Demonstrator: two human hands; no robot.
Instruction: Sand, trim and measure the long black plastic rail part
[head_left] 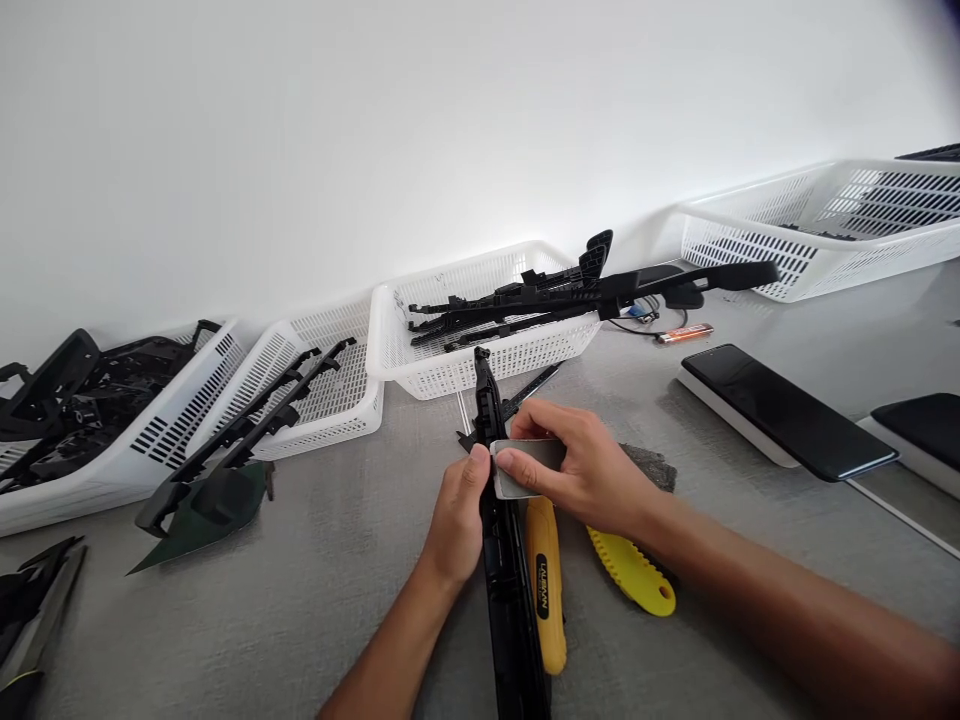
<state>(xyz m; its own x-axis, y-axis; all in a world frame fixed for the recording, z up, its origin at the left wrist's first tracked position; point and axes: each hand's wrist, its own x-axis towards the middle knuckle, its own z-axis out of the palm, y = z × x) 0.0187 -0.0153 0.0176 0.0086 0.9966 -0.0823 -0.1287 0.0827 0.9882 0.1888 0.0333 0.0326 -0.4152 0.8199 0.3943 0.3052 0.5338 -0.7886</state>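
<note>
The long black part (512,610), extending toward 6 o'clock over the bench (360,560), is clasped by the left hand (456,520), apparently for steadiness, while a grey pad (531,468) is pinched by the right hand (583,465) at the part's 3 o'clock edge.

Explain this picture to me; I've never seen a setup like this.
There is no machine here, just a person's two bare hands. The single picture comes from a camera worn on the head, looking forward and down. The left hand holds a long black part; the right hand pinches a flat grey block right at that part's edge. On the grey tabletop beside them lie a yellow-orange handled tool and a bright yellow piece with a toothed edge. Behind stand white baskets, several holding black parts. To the right is a phone-like device.
</note>
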